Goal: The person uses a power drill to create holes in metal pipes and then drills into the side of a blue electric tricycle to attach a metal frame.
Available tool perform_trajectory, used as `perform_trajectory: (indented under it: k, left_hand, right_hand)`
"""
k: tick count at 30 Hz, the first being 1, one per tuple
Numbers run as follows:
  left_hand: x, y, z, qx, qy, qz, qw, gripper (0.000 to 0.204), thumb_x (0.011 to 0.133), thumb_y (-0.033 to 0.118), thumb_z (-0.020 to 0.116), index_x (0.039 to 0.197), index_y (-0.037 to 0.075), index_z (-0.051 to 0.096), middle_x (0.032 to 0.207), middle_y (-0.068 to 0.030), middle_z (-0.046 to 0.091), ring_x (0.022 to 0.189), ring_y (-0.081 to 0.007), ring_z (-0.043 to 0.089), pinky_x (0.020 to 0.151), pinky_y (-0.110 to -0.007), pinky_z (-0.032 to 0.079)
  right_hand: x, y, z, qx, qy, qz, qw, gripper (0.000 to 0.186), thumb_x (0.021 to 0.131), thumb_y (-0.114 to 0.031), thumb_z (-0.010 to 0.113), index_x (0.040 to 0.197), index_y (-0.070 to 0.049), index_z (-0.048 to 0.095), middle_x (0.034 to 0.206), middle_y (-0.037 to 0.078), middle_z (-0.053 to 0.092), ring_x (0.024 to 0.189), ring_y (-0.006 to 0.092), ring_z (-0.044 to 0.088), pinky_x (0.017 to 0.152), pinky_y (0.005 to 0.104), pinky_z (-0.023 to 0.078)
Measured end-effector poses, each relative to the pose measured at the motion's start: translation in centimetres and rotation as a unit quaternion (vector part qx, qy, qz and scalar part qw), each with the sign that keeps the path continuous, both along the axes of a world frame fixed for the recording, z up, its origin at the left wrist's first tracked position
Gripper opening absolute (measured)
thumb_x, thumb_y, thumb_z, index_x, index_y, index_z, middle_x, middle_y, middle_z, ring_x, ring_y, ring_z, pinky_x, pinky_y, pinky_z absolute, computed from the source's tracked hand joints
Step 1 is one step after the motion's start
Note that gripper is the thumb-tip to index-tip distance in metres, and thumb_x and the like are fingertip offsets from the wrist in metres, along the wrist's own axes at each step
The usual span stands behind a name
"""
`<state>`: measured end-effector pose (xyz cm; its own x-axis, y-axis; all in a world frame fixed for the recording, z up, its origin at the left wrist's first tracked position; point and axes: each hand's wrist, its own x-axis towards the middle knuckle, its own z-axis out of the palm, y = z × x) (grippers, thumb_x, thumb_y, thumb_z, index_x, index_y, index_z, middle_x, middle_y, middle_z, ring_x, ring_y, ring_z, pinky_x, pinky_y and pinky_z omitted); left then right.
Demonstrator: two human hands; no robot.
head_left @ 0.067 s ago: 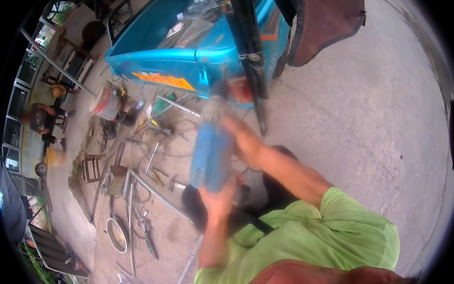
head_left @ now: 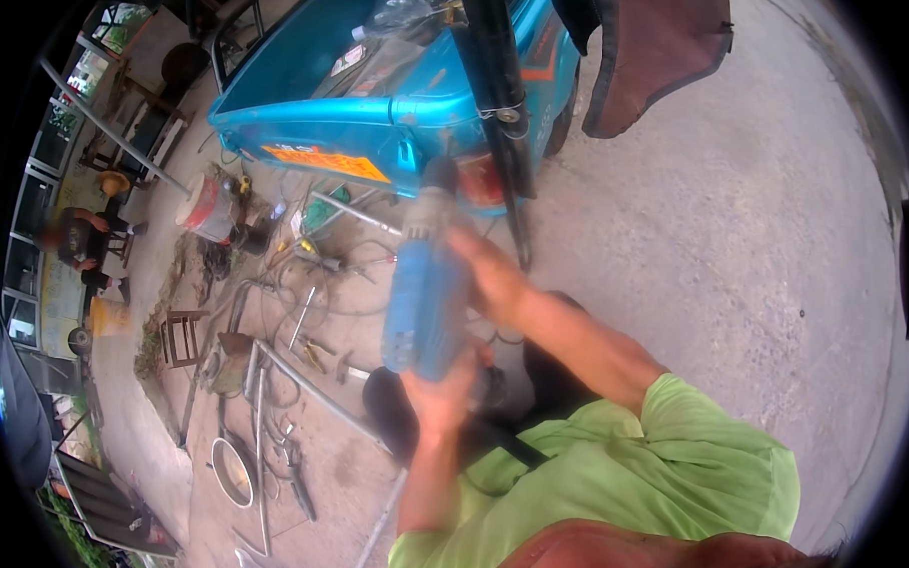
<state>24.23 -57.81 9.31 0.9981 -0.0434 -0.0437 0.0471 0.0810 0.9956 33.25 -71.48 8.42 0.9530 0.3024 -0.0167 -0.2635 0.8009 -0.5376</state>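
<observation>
Both my hands are wrapped round a large blue power drill (head_left: 422, 305) with a grey front end and a dark chuck. My left hand (head_left: 443, 390) grips it at the rear, close to my body. Further forward, my right hand (head_left: 486, 273) holds its right side near the grey section; some of those fingers are hidden behind the tool. The chuck points away from me at the rear corner of a teal cargo vehicle (head_left: 359, 115), beside its red tail light (head_left: 481, 180). Whether a bit is fitted or touches anything, I cannot make out. The drill is slightly blurred.
Metal pipes (head_left: 313, 387), a hammer (head_left: 351, 369), pliers (head_left: 318, 357) and cables lie on the ground to the left. A white-and-red bucket (head_left: 208, 214) and a small wooden stool (head_left: 183, 338) stand beyond. A person (head_left: 91, 242) sits at far left. A dark post (head_left: 498, 92) rises ahead.
</observation>
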Motion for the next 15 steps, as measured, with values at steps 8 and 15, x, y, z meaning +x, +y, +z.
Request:
perform_trajectory:
  k: [8, 15]
  left_hand:
    - [-1.9, 0.1, 0.9, 0.044, 0.015, -0.003, 0.999, 0.038, 0.079, 0.001, 0.063, 0.116, -0.007, 0.057, 0.084, -0.0144, 0.071, 0.072, -0.0215, 0.068, 0.068, -0.036, 0.058]
    - [-2.9, -0.9, 2.4, 0.037, -0.058, -0.026, 0.997, 0.014, 0.088, 0.003, 0.065, 0.101, 0.001, 0.071, 0.086, -0.0049, 0.073, 0.079, -0.014, 0.067, 0.069, -0.03, 0.054]
  right_hand:
    - [-0.8, -0.2, -1.2, 0.004, -0.022, 0.015, 1.0, 0.051, 0.095, -0.045, 0.065, 0.131, -0.009, 0.058, 0.121, 0.005, 0.065, 0.111, 0.0189, 0.062, 0.099, 0.0375, 0.048]
    - [-1.7, -0.4, -1.2, -0.033, 0.033, 0.056, 0.997, 0.053, 0.094, -0.045, 0.066, 0.131, -0.008, 0.058, 0.12, 0.004, 0.065, 0.11, 0.0182, 0.061, 0.098, 0.0378, 0.049]
